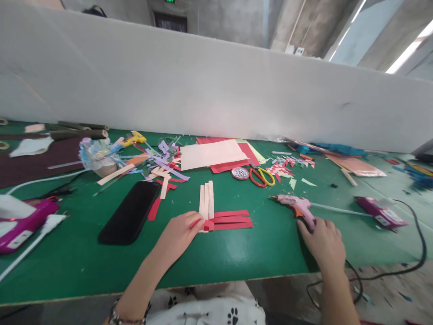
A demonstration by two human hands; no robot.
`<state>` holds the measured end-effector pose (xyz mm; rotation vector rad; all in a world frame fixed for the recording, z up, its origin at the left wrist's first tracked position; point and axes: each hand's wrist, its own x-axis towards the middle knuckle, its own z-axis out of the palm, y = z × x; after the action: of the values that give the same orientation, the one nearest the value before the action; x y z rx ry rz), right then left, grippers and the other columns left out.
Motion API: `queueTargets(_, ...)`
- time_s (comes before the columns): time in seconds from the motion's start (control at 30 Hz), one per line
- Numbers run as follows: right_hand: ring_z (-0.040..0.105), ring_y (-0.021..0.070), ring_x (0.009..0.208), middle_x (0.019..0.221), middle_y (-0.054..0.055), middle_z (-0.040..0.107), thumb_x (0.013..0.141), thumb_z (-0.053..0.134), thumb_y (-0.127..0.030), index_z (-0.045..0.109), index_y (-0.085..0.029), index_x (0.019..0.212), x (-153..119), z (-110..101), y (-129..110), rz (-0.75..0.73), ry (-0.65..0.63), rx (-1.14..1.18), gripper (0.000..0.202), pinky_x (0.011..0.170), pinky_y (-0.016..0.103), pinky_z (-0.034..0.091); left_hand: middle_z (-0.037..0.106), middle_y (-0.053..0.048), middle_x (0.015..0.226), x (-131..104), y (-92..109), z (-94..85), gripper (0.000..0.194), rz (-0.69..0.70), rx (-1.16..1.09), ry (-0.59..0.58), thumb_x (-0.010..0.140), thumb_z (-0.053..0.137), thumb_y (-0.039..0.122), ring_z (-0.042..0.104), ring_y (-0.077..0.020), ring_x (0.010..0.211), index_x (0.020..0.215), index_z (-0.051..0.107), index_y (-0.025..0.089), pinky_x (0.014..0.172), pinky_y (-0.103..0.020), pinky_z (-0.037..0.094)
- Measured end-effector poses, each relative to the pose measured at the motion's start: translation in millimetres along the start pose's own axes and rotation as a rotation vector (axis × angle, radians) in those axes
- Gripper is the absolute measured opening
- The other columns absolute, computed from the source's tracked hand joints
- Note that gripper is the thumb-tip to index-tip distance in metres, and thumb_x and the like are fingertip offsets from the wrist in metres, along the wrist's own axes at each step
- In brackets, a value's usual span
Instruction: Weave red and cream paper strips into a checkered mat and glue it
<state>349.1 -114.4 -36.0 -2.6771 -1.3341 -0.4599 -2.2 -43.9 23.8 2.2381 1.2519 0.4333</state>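
Pale strips (pixel 206 198) stand crosswise to red strips (pixel 233 220), overlapping at their lower left end on the green table. My left hand (pixel 184 228) is closed at this corner, its fingertips pinching the strips where they meet. To the right, my right hand (pixel 323 239) is wrapped round the handle of a pink glue gun (pixel 292 201), which lies low at the table with its nozzle pointing left. A glue stick (pixel 338 209) sticks out of the gun's back end. The left fingertips partly hide the crossing of the strips.
A black phone (pixel 130 212) lies left of the strips. Behind are paper sheets (pixel 213 155), scissors (pixel 262 176), a round pin case (pixel 240 173) and paper scraps (pixel 280 170). Purple devices sit left (pixel 27 223) and right (pixel 380 211), with cables. A white partition (pixel 203 85) stands behind the green table (pixel 243 262).
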Motion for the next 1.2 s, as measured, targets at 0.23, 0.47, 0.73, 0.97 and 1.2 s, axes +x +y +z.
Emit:
queueTargets(0.23, 0.055, 0.0241, 0.060, 0.083, 0.015, 0.060, 0.086, 0.031, -0.036, 0.053, -0.012, 0.100, 9.1, -2.3, -5.1, 0.042, 0.017, 0.167, 0.035, 0.050, 0.032, 0.035, 0.064, 0.000, 0.088, -0.5, -0.7, -5.3, 0.039, 0.040, -0.107, -0.015, 0.093, 0.029, 0.032, 0.058, -0.0156, 0.082, 0.086, 0.066, 0.024, 0.073, -0.023, 0.041)
queueTargets(0.47, 0.058, 0.0203, 0.065, 0.089, 0.010, 0.062, 0.082, 0.039, -0.046, 0.047, -0.015, 0.114, -26.8, -39.4, -36.4, -0.158, 0.025, 0.522, 0.045, 0.057, 0.029, 0.043, 0.064, -0.002, 0.080, 0.5, -4.6, -2.6, 0.039, 0.001, -0.081, 0.044, 0.092, 0.030, 0.034, 0.059, -0.0171, 0.078, 0.080, 0.065, 0.022, 0.072, -0.024, 0.043)
queueTargets(0.73, 0.059, 0.0166, 0.060, 0.090, 0.006, 0.062, 0.079, 0.045, -0.058, 0.047, -0.018, 0.111, -60.7, -39.7, -74.2, -0.399, 0.047, 0.443, 0.051, 0.046, 0.025, 0.041, 0.062, -0.002, 0.078, -1.1, -5.2, -2.4, 0.040, 0.002, -0.085, 0.046, 0.092, 0.028, 0.033, 0.057, -0.0159, 0.073, 0.078, 0.063, 0.019, 0.070, -0.024, 0.043)
queueTargets(0.97, 0.061, 0.0179, 0.065, 0.084, 0.005, 0.062, 0.083, 0.042, -0.054, 0.050, -0.018, 0.108, -64.9, -43.2, -87.1, -0.475, 0.095, 0.389, 0.044, 0.043, 0.023, 0.038, 0.062, -0.003, 0.080, -0.6, -7.1, -0.4, 0.037, -0.002, -0.098, 0.058, 0.092, 0.030, 0.034, 0.057, -0.0170, 0.076, 0.082, 0.062, 0.020, 0.071, -0.025, 0.043)
queueTargets(1.2, 0.061, 0.0181, 0.068, 0.086, 0.005, 0.062, 0.084, 0.040, -0.052, 0.050, -0.019, 0.109, -65.9, -42.5, -87.1, -0.483, 0.071, 0.375, 0.043, 0.046, 0.024, 0.039, 0.061, -0.003, 0.082, -1.1, -6.5, 0.2, 0.037, -0.005, -0.121, 0.049, 0.092, 0.028, 0.033, 0.057, -0.0172, 0.080, 0.084, 0.061, 0.020, 0.074, -0.026, 0.043)
